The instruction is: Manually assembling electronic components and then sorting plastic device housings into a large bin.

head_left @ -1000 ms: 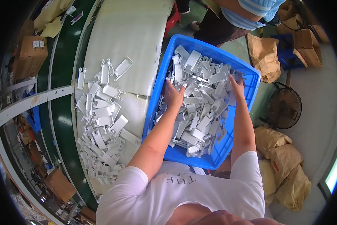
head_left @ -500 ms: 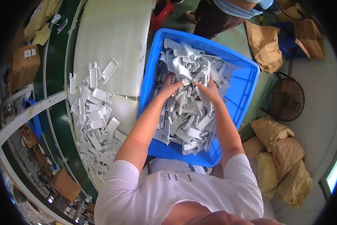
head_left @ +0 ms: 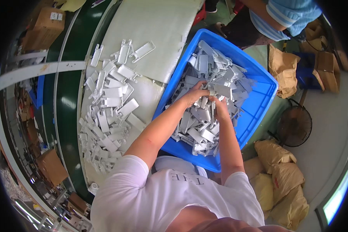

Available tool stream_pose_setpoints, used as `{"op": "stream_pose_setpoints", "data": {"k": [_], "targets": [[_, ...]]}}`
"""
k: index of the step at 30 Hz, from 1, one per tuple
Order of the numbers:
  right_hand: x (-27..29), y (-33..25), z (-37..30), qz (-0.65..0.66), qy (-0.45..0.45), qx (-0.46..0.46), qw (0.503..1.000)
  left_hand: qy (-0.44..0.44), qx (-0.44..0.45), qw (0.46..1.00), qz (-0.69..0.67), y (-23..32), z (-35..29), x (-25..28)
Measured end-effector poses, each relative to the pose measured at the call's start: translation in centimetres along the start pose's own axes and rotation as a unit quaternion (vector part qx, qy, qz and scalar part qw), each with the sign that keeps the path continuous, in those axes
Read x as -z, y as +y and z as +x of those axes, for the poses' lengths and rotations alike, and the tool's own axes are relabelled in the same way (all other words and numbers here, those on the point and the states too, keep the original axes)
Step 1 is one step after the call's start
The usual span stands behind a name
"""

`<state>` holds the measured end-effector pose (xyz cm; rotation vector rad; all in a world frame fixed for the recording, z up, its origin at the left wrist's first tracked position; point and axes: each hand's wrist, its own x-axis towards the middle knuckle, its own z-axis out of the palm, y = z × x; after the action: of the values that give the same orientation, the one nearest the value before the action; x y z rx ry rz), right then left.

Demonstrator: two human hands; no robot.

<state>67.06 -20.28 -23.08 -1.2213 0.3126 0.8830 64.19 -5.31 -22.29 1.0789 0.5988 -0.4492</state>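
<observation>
A blue plastic bin [head_left: 265,89] in front of me is heaped with white plastic parts [head_left: 200,135], flat pieces with small clips at their ends. Both my hands are inside it, near the middle of the heap. My left hand [head_left: 195,94] is closed round some of the parts, its fingertips partly hidden among them. Close on its right, my right hand [head_left: 220,107] grips the same cluster, thumb toward the left hand. How many pieces they hold I cannot tell.
Left of the bin, a pale worktable [head_left: 150,27] carries a loose pile of similar white parts [head_left: 114,92]. A co-worker in a blue top [head_left: 286,17] is beyond the bin. On the right are a black fan [head_left: 295,125], brown paper sacks [head_left: 284,178] and a cardboard box [head_left: 326,71].
My hands have come closer together over the heap, and the bunch of parts between them has shifted. My view has turned, so bin and table appear tilted. More of the co-worker shows.
</observation>
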Motion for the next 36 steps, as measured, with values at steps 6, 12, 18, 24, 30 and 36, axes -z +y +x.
{"op": "stream_pose_setpoints", "data": {"k": [6, 12, 18, 24, 30, 36], "targets": [[-0.4, -1.0, -4.0, -0.003, -0.008, 0.024, 1.0, -0.035, -0.079, 0.996, -0.004, 1.2, -4.5, -1.5], [-4.5, -2.7, -7.6, -0.04, -0.031, 0.088, 0.995, -0.015, -0.149, 0.988, 0.034, 4.1, -10.9, -1.1], [-15.4, -5.8, -11.9, -0.122, -0.103, 0.119, 0.98, 0.076, -0.289, 0.953, 0.053, 7.9, -21.4, 3.7], [-29.5, -2.4, -15.5, -0.195, -0.248, 0.064, 0.947, 0.245, -0.34, 0.908, -0.001, 5.6, -31.9, 12.4], [-37.5, 6.4, -13.7, -0.254, -0.382, -0.008, 0.889, 0.323, -0.286, 0.888, -0.161, -0.3, -37.0, 20.3], [-38.6, 11.4, -9.9, -0.387, -0.371, 0.013, 0.844, 0.411, -0.257, 0.857, -0.176, -4.4, -36.6, 23.7]]}}
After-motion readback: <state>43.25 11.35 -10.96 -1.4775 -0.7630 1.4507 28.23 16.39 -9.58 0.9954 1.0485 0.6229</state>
